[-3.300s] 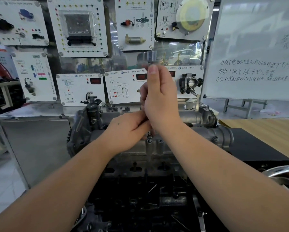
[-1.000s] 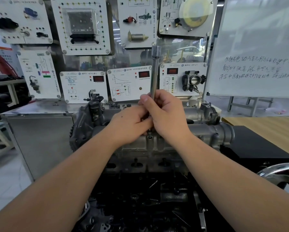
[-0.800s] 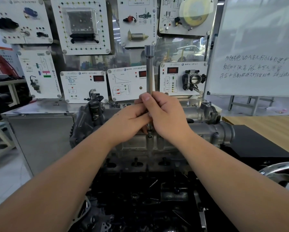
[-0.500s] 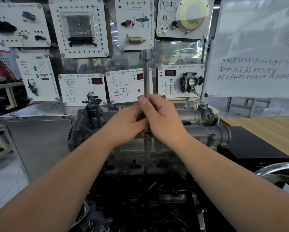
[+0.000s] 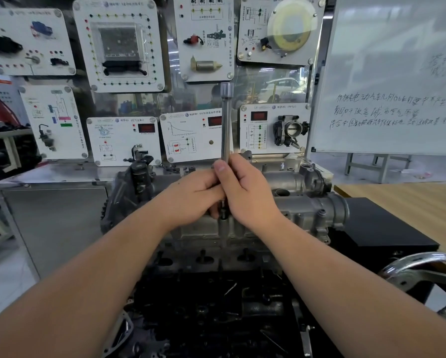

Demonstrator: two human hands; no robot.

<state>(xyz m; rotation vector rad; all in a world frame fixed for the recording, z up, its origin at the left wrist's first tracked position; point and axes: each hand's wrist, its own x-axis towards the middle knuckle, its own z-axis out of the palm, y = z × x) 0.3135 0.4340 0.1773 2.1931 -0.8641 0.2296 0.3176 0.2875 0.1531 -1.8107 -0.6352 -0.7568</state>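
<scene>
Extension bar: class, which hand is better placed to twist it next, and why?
Probably right. The right hand wraps the upright bar, thumb up; the left hand sits lower, gripping near its foot on the engine.

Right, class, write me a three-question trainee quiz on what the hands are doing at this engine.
1. True or false: the metal bar stands nearly upright.
2. How many hands grip the bar? A none; B one; C two.
3. Fill in: the grip is on the bar's ____ part, just above the engine.
Key: 1 true. 2 C, the left hand and the right hand. 3 lower.
</scene>
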